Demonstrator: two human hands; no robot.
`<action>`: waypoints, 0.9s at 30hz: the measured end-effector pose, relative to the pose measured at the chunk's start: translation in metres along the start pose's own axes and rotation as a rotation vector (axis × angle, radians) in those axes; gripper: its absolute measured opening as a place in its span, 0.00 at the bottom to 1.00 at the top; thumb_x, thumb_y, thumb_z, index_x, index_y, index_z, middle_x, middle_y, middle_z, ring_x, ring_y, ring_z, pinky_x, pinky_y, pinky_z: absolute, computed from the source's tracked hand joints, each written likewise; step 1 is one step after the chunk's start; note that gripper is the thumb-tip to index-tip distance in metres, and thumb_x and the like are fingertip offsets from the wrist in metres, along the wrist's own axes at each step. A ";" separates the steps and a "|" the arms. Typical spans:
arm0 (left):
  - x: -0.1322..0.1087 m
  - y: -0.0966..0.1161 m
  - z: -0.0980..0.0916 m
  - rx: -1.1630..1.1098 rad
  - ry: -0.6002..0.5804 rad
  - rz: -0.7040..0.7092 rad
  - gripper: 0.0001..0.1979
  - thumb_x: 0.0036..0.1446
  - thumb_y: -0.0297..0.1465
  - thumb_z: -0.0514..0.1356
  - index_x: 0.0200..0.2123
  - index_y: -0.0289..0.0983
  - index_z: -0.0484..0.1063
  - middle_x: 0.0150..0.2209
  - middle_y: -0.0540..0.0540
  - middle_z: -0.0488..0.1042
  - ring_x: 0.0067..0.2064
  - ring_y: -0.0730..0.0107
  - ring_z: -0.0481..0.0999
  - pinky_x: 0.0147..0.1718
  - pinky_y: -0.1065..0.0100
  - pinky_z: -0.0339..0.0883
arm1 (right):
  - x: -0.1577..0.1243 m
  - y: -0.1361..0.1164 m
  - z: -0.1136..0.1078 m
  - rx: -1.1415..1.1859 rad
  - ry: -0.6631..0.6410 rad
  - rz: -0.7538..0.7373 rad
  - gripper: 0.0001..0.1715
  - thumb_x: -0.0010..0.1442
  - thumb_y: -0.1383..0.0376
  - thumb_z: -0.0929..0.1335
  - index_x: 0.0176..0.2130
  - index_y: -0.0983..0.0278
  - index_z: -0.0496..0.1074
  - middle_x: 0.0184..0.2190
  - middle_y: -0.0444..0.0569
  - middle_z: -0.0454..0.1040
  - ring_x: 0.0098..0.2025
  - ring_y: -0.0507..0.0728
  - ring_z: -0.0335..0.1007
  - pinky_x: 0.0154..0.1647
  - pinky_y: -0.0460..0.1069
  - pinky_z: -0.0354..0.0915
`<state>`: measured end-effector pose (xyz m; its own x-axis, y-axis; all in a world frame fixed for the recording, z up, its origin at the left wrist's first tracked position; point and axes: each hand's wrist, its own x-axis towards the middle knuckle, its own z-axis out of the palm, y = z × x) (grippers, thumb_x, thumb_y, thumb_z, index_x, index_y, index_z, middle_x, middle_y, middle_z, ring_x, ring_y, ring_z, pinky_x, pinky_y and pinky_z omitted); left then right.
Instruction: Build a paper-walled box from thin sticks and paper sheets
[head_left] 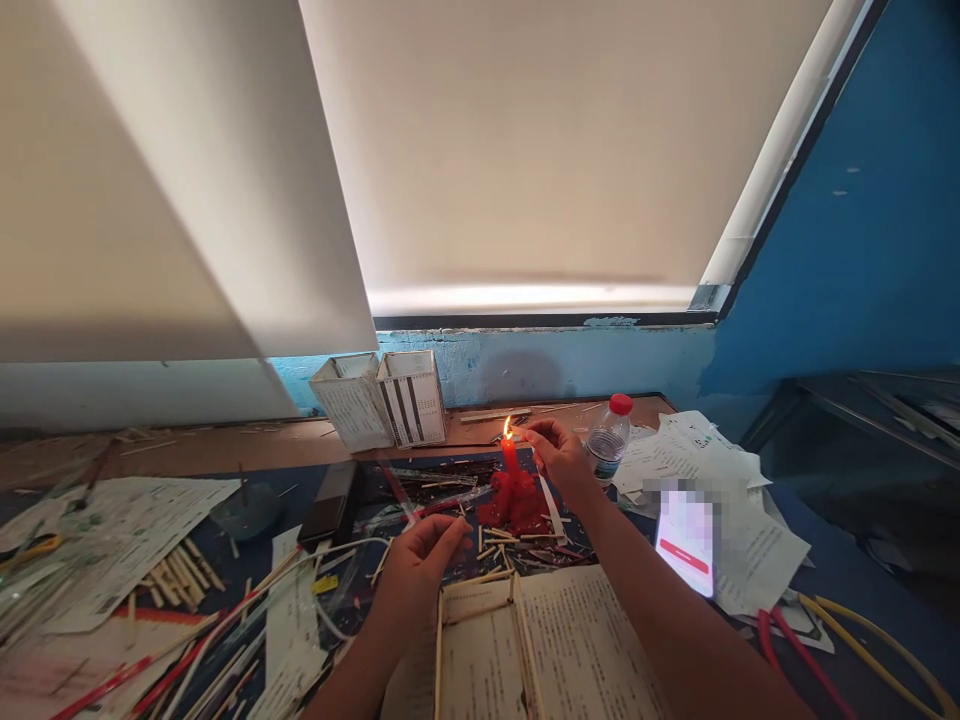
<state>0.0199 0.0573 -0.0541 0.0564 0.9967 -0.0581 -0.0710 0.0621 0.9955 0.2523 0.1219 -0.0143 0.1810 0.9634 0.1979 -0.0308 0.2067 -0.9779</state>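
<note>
A lit red candle stands upright in a mound of melted red wax. My right hand is closed in a pinch right beside the flame. Whatever lies between its fingertips is too small to make out. Below it a white strip slants down to the table. My left hand has its fingers curled and pinched over the near side of the table; I cannot see what they hold, if anything. Just in front of me lies an open box of printed paper with stick edges.
Two paper boxes stand against the wall. A red-capped bottle, a lit phone and crumpled papers are at right. Scattered sticks, a black box and a white cable lie at left.
</note>
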 end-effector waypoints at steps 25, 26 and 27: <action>-0.004 0.012 0.005 -0.017 0.006 -0.032 0.19 0.41 0.49 0.74 0.25 0.38 0.82 0.24 0.48 0.80 0.28 0.68 0.75 0.32 0.70 0.70 | -0.002 -0.001 0.000 -0.031 0.004 -0.006 0.17 0.55 0.53 0.73 0.38 0.63 0.73 0.30 0.43 0.72 0.23 0.49 0.60 0.23 0.46 0.58; -0.004 0.011 0.005 -0.016 0.006 -0.030 0.19 0.41 0.49 0.74 0.25 0.38 0.82 0.23 0.49 0.80 0.28 0.68 0.75 0.31 0.70 0.70 | -0.002 0.000 0.000 -0.031 0.005 -0.007 0.17 0.55 0.53 0.73 0.38 0.63 0.73 0.30 0.43 0.72 0.23 0.49 0.60 0.23 0.46 0.58; -0.003 0.009 0.004 -0.013 0.006 -0.027 0.19 0.42 0.49 0.74 0.25 0.38 0.82 0.23 0.49 0.80 0.28 0.68 0.75 0.31 0.69 0.70 | -0.002 0.000 0.000 -0.030 0.005 -0.007 0.17 0.55 0.53 0.73 0.38 0.63 0.73 0.30 0.43 0.72 0.23 0.49 0.60 0.23 0.46 0.58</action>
<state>0.0234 0.0546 -0.0447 0.0523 0.9950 -0.0852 -0.0828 0.0894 0.9925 0.2518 0.1203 -0.0147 0.1862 0.9610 0.2044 0.0004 0.2080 -0.9781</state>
